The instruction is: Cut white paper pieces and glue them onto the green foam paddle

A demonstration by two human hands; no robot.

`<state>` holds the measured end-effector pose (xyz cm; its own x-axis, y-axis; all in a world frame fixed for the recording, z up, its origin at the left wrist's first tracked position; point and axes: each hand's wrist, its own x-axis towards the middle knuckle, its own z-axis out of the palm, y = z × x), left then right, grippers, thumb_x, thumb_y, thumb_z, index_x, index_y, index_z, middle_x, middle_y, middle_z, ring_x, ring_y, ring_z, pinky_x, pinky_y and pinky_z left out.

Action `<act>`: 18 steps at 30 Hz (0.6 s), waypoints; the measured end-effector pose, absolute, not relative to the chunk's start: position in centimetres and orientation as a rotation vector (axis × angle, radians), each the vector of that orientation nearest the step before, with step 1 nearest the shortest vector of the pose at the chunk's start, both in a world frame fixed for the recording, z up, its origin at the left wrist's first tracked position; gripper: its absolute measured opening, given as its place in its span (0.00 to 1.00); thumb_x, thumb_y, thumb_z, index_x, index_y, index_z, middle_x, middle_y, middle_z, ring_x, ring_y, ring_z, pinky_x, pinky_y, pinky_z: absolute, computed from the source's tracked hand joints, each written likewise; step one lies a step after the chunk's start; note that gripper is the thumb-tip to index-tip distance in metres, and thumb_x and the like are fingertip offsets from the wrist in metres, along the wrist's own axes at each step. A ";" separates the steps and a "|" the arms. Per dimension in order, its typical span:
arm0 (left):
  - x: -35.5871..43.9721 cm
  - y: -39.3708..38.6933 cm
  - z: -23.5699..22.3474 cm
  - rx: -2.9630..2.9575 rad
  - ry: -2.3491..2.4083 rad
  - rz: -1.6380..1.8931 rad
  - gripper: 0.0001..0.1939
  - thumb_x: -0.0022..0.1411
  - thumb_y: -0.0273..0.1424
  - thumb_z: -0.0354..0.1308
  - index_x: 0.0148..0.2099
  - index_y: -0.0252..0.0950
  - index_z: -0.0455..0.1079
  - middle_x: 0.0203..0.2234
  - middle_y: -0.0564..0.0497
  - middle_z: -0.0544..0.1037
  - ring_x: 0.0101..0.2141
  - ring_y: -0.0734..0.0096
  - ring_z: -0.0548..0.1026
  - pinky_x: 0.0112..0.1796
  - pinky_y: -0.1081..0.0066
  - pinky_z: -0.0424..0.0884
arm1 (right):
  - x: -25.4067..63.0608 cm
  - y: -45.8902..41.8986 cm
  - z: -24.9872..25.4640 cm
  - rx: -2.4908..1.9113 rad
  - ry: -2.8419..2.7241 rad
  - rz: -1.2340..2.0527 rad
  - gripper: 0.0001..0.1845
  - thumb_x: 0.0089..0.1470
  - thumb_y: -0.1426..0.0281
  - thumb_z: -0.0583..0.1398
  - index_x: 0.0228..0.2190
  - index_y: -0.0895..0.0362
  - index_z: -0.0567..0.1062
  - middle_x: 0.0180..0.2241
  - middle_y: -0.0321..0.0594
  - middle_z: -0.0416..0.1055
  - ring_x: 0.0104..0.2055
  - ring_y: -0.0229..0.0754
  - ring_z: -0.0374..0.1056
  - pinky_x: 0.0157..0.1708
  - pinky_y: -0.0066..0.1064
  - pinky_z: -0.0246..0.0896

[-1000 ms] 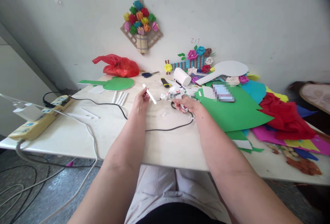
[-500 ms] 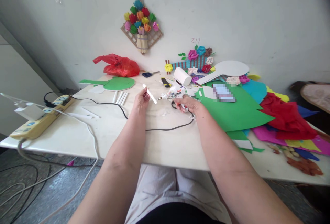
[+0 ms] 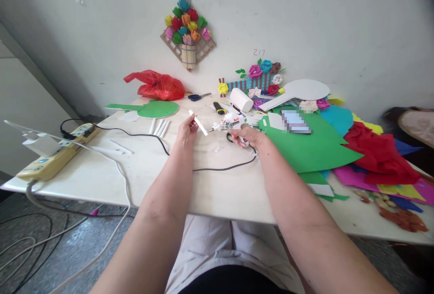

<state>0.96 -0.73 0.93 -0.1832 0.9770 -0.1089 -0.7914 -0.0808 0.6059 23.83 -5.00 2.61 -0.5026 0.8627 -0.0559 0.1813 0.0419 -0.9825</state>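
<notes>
My left hand (image 3: 188,129) pinches a short white paper tube (image 3: 198,123), holding it at a slant above the table. In my right hand (image 3: 244,136) is a hot glue gun (image 3: 225,124), its metal nozzle pointing left close to the tube's lower end. Whether nozzle and tube touch I cannot tell. A black cord (image 3: 225,168) runs from the gun across the table. Several more white paper tubes (image 3: 159,128) lie side by side to the left of my left hand.
A yellow power strip (image 3: 56,156) with cables sits at the left edge. Green card (image 3: 315,149), a phone (image 3: 295,121) and red crepe paper (image 3: 379,154) cover the right side. Scissors (image 3: 199,97), a utility knife (image 3: 219,108) and a red plastic bag (image 3: 161,87) lie at the back.
The whole view has shifted very slightly. Both hands hold the tube and the glue gun in nearly the same position as before.
</notes>
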 end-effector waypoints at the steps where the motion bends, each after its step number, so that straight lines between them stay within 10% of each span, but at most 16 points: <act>1: 1.0 -0.7 0.9 0.381 0.641 1.650 0.05 0.55 0.21 0.56 0.26 0.28 0.69 0.13 0.56 0.66 0.12 0.87 0.63 0.14 0.86 0.62 | 23.8 -5.0 2.6 -1.058 -1.740 1.501 0.23 0.40 0.54 0.65 0.16 0.59 0.65 0.12 0.35 0.66 0.09 0.29 0.54 0.10 0.23 0.56; 18: 1.1 -0.9 1.1 0.407 0.623 1.625 0.05 0.54 0.21 0.57 0.26 0.28 0.69 0.13 0.56 0.66 0.12 0.87 0.63 0.14 0.86 0.62 | 23.7 -4.7 2.3 -1.055 -1.707 1.482 0.22 0.40 0.54 0.65 0.17 0.58 0.64 0.13 0.34 0.66 0.09 0.29 0.54 0.09 0.24 0.56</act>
<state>1.10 -0.87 1.07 -0.1522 0.9843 -0.0890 -0.7915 -0.0674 0.6074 23.66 -4.73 2.35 -0.4768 0.8781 -0.0393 0.1623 0.0440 -0.9858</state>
